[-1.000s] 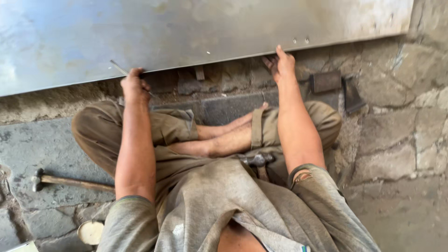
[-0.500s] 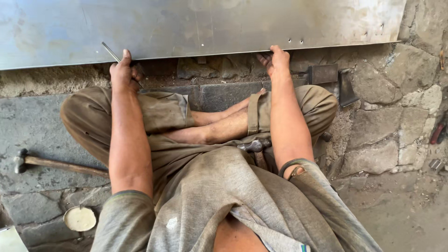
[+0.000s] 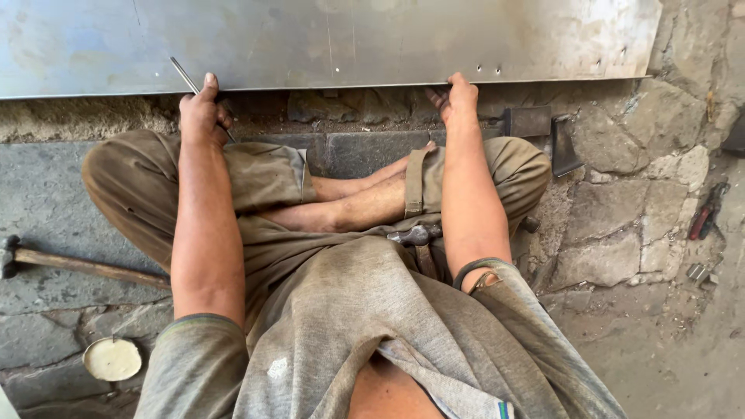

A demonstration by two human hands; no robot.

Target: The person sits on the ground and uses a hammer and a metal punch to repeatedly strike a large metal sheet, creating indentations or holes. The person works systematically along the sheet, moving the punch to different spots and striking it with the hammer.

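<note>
The person is sitting cross-legged on the stone floor (image 3: 621, 233), facing a big metal sheet (image 3: 326, 39) that is spanning the top of the view. Both hands are gripping the sheet's near edge. The left hand (image 3: 203, 109) is closing on that edge towards the sheet's left part, and it is also pinching a thin metal rod (image 3: 185, 75), which is slanting up across the sheet's face; keeping the rod in the same fist looks like a way of having the tool ready while the sheet is being steadied. The right hand (image 3: 458, 97) is clamping the edge further right, just beside a row of small punched holes (image 3: 486, 68), thumb under, fingers curled over the lip. Holding it at two spread points likely keeps the wide, floppy sheet from twisting.

Below the sheet, under its edge, a dark iron block (image 3: 535, 124) is sitting on the stone, just right of the right hand, probably as an anvil. A small hammer (image 3: 419, 237) is lying in the lap, well below the sheet, within easy reach. A longer wooden-handled hammer (image 3: 77, 264) is lying on the floor far below the sheet's left end, and a round pale lid (image 3: 112, 358) is sitting lower still. Red-handled pliers (image 3: 706, 211) are lying off below the sheet's right corner.
</note>
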